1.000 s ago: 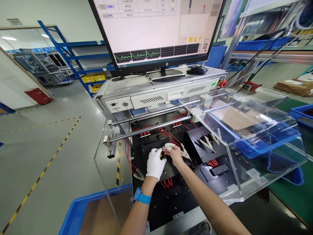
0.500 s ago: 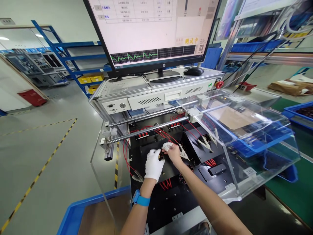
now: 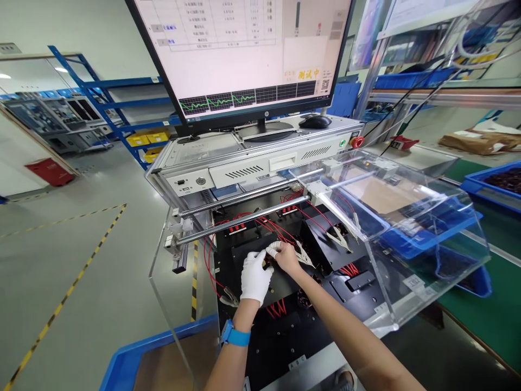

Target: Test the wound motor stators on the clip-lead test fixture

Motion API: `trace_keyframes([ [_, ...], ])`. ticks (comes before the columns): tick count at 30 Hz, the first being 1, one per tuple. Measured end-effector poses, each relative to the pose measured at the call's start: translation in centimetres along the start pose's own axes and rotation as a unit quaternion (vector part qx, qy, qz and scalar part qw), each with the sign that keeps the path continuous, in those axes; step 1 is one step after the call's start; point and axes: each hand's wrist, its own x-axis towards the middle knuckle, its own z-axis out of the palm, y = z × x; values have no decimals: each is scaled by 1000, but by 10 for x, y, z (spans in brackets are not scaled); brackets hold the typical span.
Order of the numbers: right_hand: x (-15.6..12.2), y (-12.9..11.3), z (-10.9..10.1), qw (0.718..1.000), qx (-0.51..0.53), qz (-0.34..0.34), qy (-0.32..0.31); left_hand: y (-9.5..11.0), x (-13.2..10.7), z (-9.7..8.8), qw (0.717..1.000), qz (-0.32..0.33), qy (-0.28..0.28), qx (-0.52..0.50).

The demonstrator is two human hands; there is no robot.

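Clips with pale handles (image 3: 233, 296) lie at the left, near my white-gloved left hand (image 3: 255, 277), whose fingers curl round a small dark part (image 3: 266, 263) over the black panel (image 3: 285, 287). The part sits between my hands, nearer the left, its long axis hidden, and just left of my right hand (image 3: 286, 257), whose fingertips are drawn together there; whether they grip it, I cannot tell.

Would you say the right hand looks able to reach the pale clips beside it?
Probably yes: the pale clips lie close beside the right hand, nothing visible stands between them, and the clear cover sits farther right.
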Motion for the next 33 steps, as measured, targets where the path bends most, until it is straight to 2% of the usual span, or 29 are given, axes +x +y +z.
trace_keyframes([
  [3,-5,4,-9,999,-23,-23,19,-1,0,0,1000,6,4,-4],
  [8,-12,0,-12,980,-164,-115,3,0,1,-1,1000,-4,-10,1],
  [11,-10,-4,-8,957,-257,-132,-23,0,1,-1,1000,-9,-15,4],
  [14,-6,-7,-7,923,-356,-125,-79,-1,2,-1,1000,-6,-10,0],
  [18,-2,-9,-6,893,-413,-143,-110,-1,3,0,1000,2,-7,-2],
  [20,2,-9,-4,891,-417,-142,-110,0,3,-1,1000,-8,-6,-3],
  [23,12,-10,0,904,-380,-145,-128,0,3,-3,999,-45,-11,-24],
  [28,32,-15,-4,917,-216,-224,-249,-1,2,-4,994,-97,-30,-40],
  [30,37,-17,-8,919,-162,-225,-280,-2,2,-3,994,-93,-28,-40],
  [33,42,-19,-9,922,-137,-207,-296,-3,2,-3,995,-88,-27,-32],
])
